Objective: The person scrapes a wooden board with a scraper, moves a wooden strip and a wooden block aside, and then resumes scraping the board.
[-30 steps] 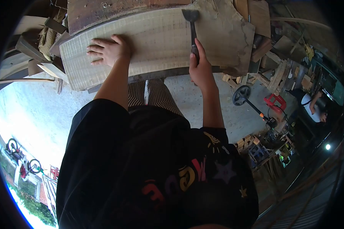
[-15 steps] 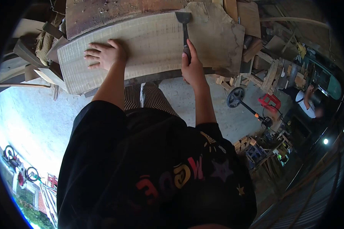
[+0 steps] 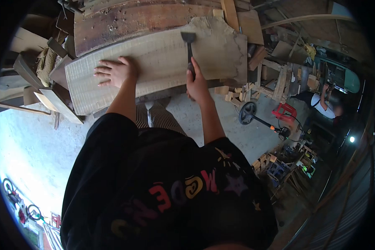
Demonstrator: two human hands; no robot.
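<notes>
A pale wooden slab (image 3: 162,54) with a ragged right end lies in front of me. My left hand (image 3: 116,72) rests flat on its left part, fingers spread. My right hand (image 3: 198,85) is closed round the dark handle of a scraper (image 3: 188,38), whose wide flat blade points away from me. That blade overlaps the slab right of its middle, short of the rough, bark-like end.
Behind the slab lies a darker, stained plank (image 3: 125,25). Scrap wood (image 3: 50,62) is piled at the left, and small offcuts (image 3: 237,95) lie to the right. A wheeled tool (image 3: 248,113) and a red stand (image 3: 284,111) are on the floor. Another person (image 3: 323,104) is farther right.
My right hand and the scraper have shifted left along the slab, nearer to my left hand. My left hand stays flat on the wood. The whole view has tilted slightly.
</notes>
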